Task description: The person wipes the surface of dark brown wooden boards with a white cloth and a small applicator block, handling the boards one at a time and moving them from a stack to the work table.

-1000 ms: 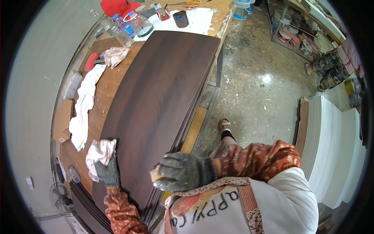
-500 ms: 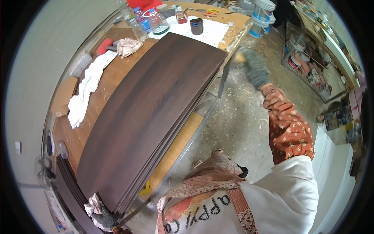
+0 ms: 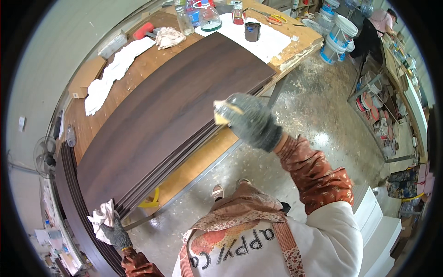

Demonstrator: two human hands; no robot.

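Note:
A stack of long dark brown wood boards (image 3: pixel 177 99) lies across the worktable, the top one curved along its far side. My right hand (image 3: pixel 253 121), in a grey glove, is closed on a small yellowish sponge-like pad (image 3: pixel 220 119); motion blurs it, so its exact kind is unclear. This hand is over the near edge of the stack, and whether the pad touches it cannot be told. At the stack's lower left corner, my gloved left hand (image 3: pixel 118 234) grips a crumpled white cloth (image 3: pixel 102 217).
Behind the boards stand a dark cup (image 3: pixel 252 31), a glass jug (image 3: pixel 210 19) and pliers (image 3: pixel 276 18). A red mallet (image 3: pixel 143 30), rags and a cardboard box (image 3: pixel 86 76) lie on the left. Buckets (image 3: pixel 342 32) stand far right, near another person (image 3: pixel 376 27) at a bench.
My right hand has swung from beyond the stack's right end, back left and nearer, to its front edge. My left hand stays at the corner with the cloth. The view has shifted.

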